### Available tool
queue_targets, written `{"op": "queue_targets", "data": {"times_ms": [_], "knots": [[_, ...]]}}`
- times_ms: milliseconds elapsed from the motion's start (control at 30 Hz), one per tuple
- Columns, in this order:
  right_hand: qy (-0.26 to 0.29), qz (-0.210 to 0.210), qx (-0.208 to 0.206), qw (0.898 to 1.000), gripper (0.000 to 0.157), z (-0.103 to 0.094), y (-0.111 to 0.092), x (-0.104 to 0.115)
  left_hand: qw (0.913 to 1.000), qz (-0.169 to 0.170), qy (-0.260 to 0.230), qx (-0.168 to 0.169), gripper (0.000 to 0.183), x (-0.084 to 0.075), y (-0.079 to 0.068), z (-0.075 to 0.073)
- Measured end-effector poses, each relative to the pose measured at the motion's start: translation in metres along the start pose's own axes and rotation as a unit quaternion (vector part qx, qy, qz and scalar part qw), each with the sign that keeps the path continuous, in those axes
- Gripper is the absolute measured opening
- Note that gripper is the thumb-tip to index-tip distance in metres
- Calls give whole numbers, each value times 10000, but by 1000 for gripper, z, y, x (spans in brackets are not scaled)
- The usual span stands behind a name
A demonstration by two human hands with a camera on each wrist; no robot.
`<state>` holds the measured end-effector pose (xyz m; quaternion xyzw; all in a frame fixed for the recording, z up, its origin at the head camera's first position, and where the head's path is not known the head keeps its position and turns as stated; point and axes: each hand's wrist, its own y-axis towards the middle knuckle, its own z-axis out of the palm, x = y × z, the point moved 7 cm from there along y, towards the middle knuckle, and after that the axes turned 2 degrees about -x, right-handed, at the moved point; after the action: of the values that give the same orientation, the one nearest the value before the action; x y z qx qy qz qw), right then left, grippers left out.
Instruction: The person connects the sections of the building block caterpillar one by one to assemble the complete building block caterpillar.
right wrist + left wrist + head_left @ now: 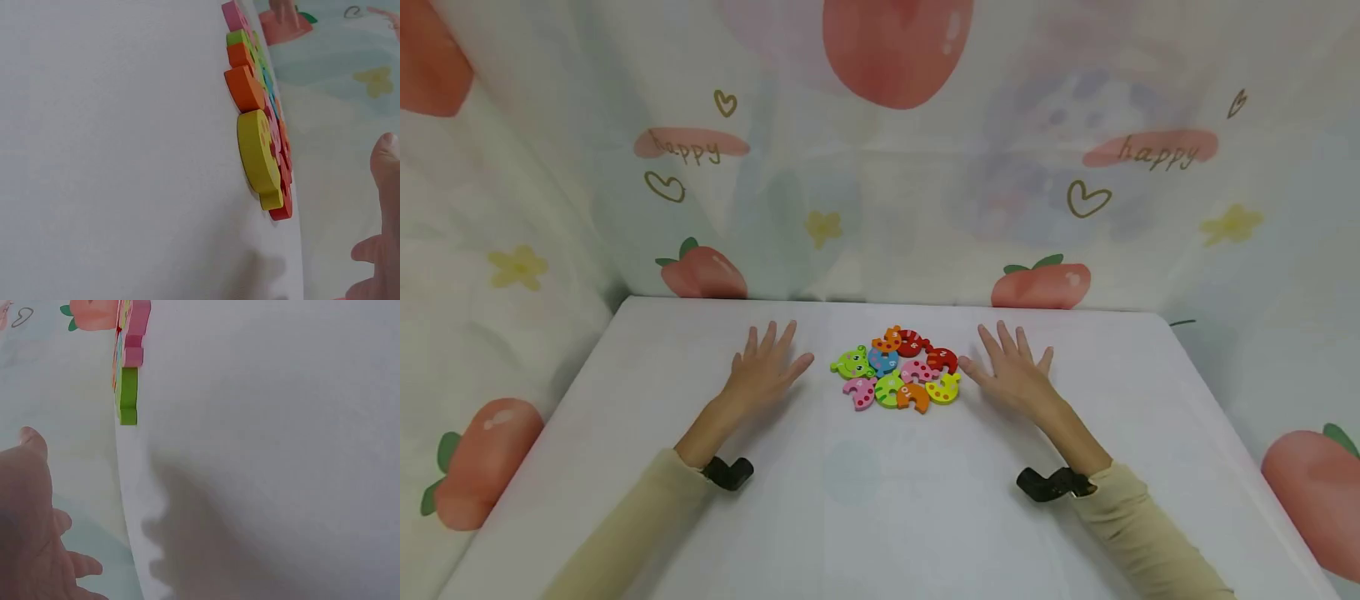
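Note:
A cluster of colourful, curved puzzle pieces lies flat near the middle of the table. At its left is a green piece with a smiling face (853,363); a blue piece (883,361), an orange piece (913,397), a red piece (942,359) and a yellow piece (943,389) are among the others. My left hand (765,367) hovers left of the cluster, fingers spread, holding nothing. On the other side my right hand (1013,371) is likewise spread and holds nothing, its thumb close to the red piece. In the right wrist view the yellow piece (257,156) shows its thick edge.
The pieces lie on a white-covered table (880,517). Behind it and at both sides hangs a pale curtain (895,183) printed with fruit, flowers and hearts. A black band with a camera (730,473) sits on each wrist, below beige sleeves.

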<state>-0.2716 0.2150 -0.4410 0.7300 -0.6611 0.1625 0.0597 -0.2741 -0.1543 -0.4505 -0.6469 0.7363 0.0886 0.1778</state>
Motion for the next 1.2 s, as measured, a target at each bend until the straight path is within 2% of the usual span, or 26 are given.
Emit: {"op": "queue_targets", "data": {"times_ms": [167, 267, 333, 433, 533, 633, 733, 867, 1033, 1200], "knots": [[217, -59, -147, 9996, 87, 1, 5, 1, 9991, 168, 380, -48, 79, -7, 2, -3], [840, -130, -137, 9963, 81, 2, 8, 3, 9990, 217, 391, 30, 77, -13, 4, -3], [1458, -180, -100, 9891, 80, 6, 10, 8, 9996, 228, 116, 143, 76, -18, 5, 1], [2298, -256, -159, 9728, 81, 11, 14, 18, 9984, 156, -456, 305, 75, -26, 7, 10], [2698, -388, -404, 9613, 78, 12, 16, 26, 9949, 61, -974, 268, 73, -35, 8, 17], [2881, -487, -668, 9540, 72, 10, 17, 30, 9918, 106, -1264, 116, 70, -44, 8, 18], [2893, -675, -771, 9517, 67, 11, 16, 32, 9911, 433, -1255, -52, 65, -51, 7, 20], [2828, -923, -636, 9526, 58, 17, 14, 32, 9877, 988, -1193, -191, 57, -59, 5, 24], [2890, -1193, -485, 9486, 51, 18, 14, 34, 9834, 1414, -1134, -106, 53, -72, 2, 28], [2983, -1320, -437, 9443, 49, 18, 17, 37, 9837, 1478, -1009, 157, 50, -79, -1, 29]]}}
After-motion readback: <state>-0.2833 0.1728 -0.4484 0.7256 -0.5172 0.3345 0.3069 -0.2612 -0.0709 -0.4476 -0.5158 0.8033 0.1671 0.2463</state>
